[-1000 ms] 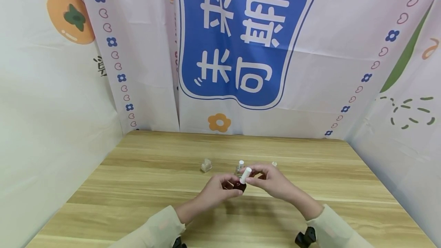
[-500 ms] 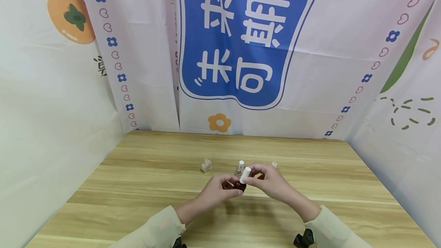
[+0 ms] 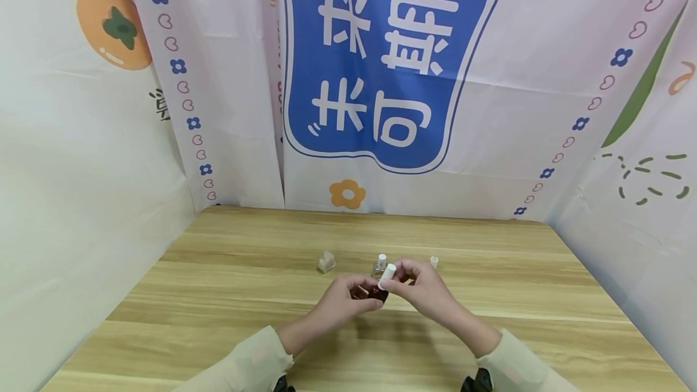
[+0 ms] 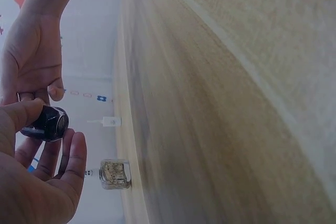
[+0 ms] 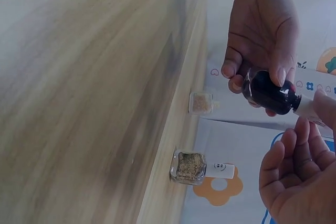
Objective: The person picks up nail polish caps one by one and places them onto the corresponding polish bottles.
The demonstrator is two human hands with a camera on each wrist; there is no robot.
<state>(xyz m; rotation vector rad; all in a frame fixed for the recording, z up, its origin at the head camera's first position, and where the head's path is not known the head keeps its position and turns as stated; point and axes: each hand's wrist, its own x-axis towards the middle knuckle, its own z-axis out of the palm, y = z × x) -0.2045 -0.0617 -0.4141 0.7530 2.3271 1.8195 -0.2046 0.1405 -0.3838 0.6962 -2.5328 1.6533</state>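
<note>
My left hand (image 3: 344, 300) grips a rounded nail polish bottle (image 5: 268, 92) of dark red polish above the table, thumb on one side and fingers on the other. The bottle tilts, with its white cap (image 3: 388, 276) up and to the right. My right hand (image 3: 426, 286) pinches that cap near its lower end; in the right wrist view the cap sits at the bottle's neck. Right behind the hands stands a glitter nail polish bottle (image 5: 190, 167) with a white cap bearing a drawn face. The left wrist view shows the dark bottle from its base, cap hidden.
A squat capless bottle of pale polish (image 3: 327, 262) stands on the wooden table (image 3: 245, 283) to the left. Beyond the right hand stands a loose white cap (image 4: 111, 121), its thin brush pointing up. A printed cloth (image 3: 506, 138) hangs behind the table.
My right hand and forearm have shifted slightly left, with the fingers turning around the white cap. The left hand and the dark bottle stay almost still.
</note>
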